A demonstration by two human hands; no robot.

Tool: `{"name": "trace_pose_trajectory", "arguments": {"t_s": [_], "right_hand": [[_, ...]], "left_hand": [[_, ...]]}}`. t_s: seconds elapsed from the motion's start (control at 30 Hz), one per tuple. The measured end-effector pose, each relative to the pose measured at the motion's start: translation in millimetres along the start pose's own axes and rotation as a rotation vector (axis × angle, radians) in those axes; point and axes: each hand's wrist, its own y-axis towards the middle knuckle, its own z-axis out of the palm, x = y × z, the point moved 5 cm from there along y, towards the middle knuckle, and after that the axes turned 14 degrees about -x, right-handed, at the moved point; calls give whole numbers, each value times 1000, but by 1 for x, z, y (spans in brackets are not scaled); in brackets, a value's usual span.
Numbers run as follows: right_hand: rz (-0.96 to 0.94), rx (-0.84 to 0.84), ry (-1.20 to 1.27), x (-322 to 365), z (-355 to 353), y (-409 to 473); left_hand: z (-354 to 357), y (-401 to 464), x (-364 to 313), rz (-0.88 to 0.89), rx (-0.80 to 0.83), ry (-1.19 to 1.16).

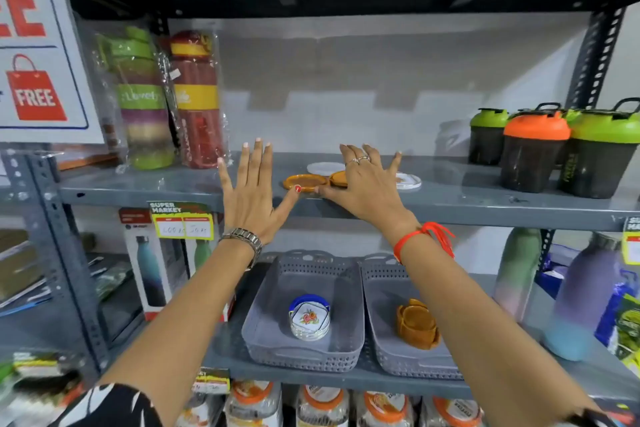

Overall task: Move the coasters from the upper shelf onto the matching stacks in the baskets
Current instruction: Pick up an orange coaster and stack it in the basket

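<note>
On the upper shelf (138, 185) lie an orange coaster (304, 181), a second orange coaster (338, 178) partly under my right hand, a white coaster (323, 168) behind them and another white coaster (410, 181) to the right. My left hand (251, 191) is raised flat with fingers spread, its thumb tip touching the front of the first orange coaster. My right hand (369, 184) is spread over the coasters and holds nothing. Below, the left grey basket (273, 302) holds a stack of white floral coasters (309, 321). The right grey basket (379, 315) holds a stack of orange coasters (417, 324).
Wrapped bottles (166, 97) stand at the upper shelf's left and dark shakers with green and orange lids (535, 147) at its right. Boxed bottles (152, 270) sit left of the baskets, pastel bottles (578, 295) to the right. Jars (322, 406) fill the shelf below.
</note>
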Motion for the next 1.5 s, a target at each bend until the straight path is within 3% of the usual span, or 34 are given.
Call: {"name": "trace_pose_trajectory", "arguments": {"t_s": [0.2,0.5,0.77,1.07,1.5], "right_hand": [[15,103,10,25,24,14],[191,338,-13,18,52,34],[287,363,-16,12,53,38],[212,-167,-55,21,25,24],[190,-761,-121,36,-23,-23]], "left_hand": [[11,-6,29,-45,17,100],[26,-10,38,-69,-56,2],[29,-9,38,-52,-135,-45],[30,-10,37,-18,-224,-90],[32,-12,37,3,-260,-95]]}}
